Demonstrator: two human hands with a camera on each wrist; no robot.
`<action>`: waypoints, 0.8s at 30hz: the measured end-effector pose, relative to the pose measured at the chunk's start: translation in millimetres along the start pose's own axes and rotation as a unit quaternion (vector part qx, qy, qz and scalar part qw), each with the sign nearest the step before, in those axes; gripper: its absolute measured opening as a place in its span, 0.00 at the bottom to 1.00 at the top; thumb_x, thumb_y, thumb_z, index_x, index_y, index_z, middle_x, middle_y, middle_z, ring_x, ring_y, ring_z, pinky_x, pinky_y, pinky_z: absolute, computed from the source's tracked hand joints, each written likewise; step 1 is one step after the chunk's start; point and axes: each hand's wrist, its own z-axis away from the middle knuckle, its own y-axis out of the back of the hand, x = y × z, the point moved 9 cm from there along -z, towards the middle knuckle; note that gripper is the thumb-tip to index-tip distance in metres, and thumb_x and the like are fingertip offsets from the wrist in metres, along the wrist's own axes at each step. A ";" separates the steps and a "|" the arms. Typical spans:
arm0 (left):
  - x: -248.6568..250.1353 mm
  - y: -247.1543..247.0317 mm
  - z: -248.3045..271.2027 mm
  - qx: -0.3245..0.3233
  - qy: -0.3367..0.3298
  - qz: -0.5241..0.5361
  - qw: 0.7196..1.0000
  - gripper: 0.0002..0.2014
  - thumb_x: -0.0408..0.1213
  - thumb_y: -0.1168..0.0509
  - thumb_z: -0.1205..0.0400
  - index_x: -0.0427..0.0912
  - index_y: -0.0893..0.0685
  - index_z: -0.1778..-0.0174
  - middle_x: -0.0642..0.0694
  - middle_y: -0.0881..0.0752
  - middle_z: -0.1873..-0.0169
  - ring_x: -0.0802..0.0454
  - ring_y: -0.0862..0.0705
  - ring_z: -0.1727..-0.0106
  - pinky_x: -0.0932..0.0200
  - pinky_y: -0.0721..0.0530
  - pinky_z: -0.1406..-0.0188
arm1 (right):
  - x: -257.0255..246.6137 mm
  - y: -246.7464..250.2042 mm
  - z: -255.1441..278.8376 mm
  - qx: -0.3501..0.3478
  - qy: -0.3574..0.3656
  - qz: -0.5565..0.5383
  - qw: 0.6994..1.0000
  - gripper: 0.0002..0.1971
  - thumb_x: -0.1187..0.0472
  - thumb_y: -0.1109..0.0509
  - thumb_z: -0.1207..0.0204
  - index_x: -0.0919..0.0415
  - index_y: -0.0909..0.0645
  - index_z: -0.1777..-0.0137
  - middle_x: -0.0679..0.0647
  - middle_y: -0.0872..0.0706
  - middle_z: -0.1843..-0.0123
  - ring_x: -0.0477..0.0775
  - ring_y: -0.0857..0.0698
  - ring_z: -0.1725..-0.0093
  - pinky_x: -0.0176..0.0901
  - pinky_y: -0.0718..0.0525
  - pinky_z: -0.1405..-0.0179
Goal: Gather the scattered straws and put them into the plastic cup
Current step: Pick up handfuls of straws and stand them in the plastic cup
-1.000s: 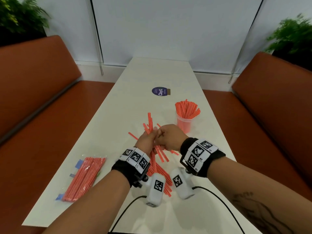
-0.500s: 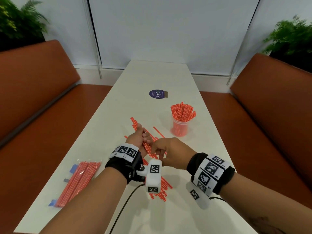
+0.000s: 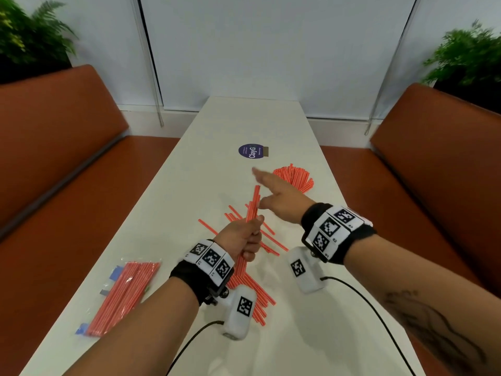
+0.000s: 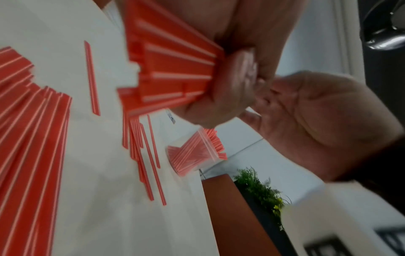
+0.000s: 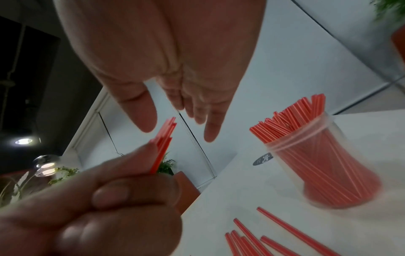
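Nearest on the white bench [image 3: 168, 202], a loose fan of red straws [image 3: 254, 291] lies just under the left wrist, and a sealed packet of straws [image 3: 122, 291] sits off to the left near the bench edge. Just beyond, the left hand [image 3: 245, 237] is fisted around a small bundle of straws [image 3: 252, 203], thumb on top, the bundle tilted up and away so its free ends point toward the far end of the bench; the left wrist view shows the lower ends splayed unevenly below the fist. To do this step well, I would square those ends first, perhaps with a tap on the bench, keep the grip firm near the middle so none slip, and bring the bundle close to upright before lowering it. More scattered straws [image 3: 268, 240] lie crossed on the bench between the two hands. The right hand [image 3: 282, 202] holds nothing: it hovers flat, palm down, fingers straight and spread, reaching forward beside the bundle's tips, possibly to steady them or the cup, though that is a guess. Farthest, the plastic cup [image 5: 324, 166] stands upright to the right, already crowded with straws leaning outward, so the bundle will probably need a gap at the rim and a gentle push, lest the cup tip.
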 end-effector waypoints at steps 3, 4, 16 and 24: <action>0.9 -1.1 1.3 0.000 0.005 -0.008 1.000 0.20 0.44 0.43 0.15 0.45 0.36 0.73 0.55 0.35 0.86 0.61 0.40 0.88 0.75 0.40 0.88 | -3.4 -14.5 -1.1 -0.068 -0.008 0.006 0.998 0.23 0.68 0.40 0.19 0.60 0.31 0.24 0.57 0.25 0.25 0.53 0.27 0.25 0.35 0.34 0.29; 2.5 0.3 1.3 0.003 0.005 -0.004 1.000 0.20 0.44 0.43 0.15 0.45 0.36 0.73 0.54 0.36 0.86 0.61 0.41 0.88 0.75 0.40 0.89 | -3.4 -15.0 -0.6 -0.060 -0.005 0.004 0.998 0.22 0.66 0.41 0.18 0.60 0.31 0.23 0.56 0.25 0.25 0.53 0.27 0.25 0.34 0.34 0.31; 11.2 -4.3 1.7 -0.007 -0.017 -0.068 0.998 0.20 0.38 0.40 0.17 0.45 0.36 0.76 0.54 0.35 0.87 0.61 0.40 0.87 0.74 0.42 0.89 | 27.0 -17.4 3.5 -0.009 -0.051 -0.172 0.984 0.16 0.55 0.31 0.22 0.64 0.18 0.39 0.48 0.18 0.63 0.46 0.26 0.70 0.32 0.30 0.74; 20.9 -12.0 -5.3 -0.025 -0.032 -0.094 0.995 0.19 0.35 0.38 0.18 0.43 0.31 0.76 0.54 0.32 0.87 0.61 0.36 0.88 0.72 0.38 0.89 | 29.8 -14.1 4.9 -0.044 -0.065 -0.194 0.978 0.09 0.58 0.34 0.20 0.64 0.24 0.54 0.48 0.30 0.80 0.42 0.36 0.84 0.32 0.37 0.84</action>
